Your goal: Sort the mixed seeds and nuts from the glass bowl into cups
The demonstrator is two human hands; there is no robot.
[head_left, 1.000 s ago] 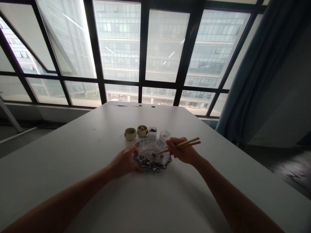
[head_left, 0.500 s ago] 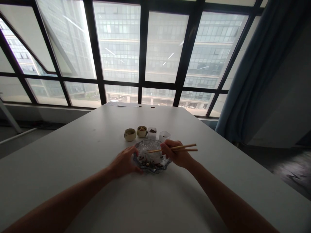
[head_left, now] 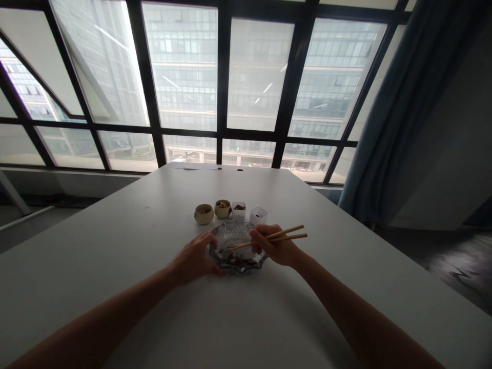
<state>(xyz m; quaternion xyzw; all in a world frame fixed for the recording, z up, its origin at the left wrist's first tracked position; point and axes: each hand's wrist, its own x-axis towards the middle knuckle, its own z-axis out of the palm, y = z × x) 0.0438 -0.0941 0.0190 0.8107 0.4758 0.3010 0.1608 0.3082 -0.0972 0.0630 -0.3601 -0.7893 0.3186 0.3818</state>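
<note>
Tabletop (head_left: 115,261) | left grip (head_left: 195,259) holds glass bowl (head_left: 234,229) | right grip (head_left: 277,247) holds chopsticks (head_left: 294,237) | cup (head_left: 204,218) marking illegible

Centre frame, the left hand (head_left: 195,259) grips a glass bowl (head_left: 229,229) — the right hand (head_left: 277,247) holds chopsticks (head_left: 288,231) over it — four small cups (head_left: 203,216) just above.

Black-framed windows (head_left: 222,92), streaked with strip-light reflections (head_left: 268,87), face a multi-storey building (head_left: 338,77) in what appears to be an office, where the far edge of a plain white table (head_left: 238,328) nears the glass and a blue curtain (head_left: 376,118) hangs beyond its right edge.
</note>
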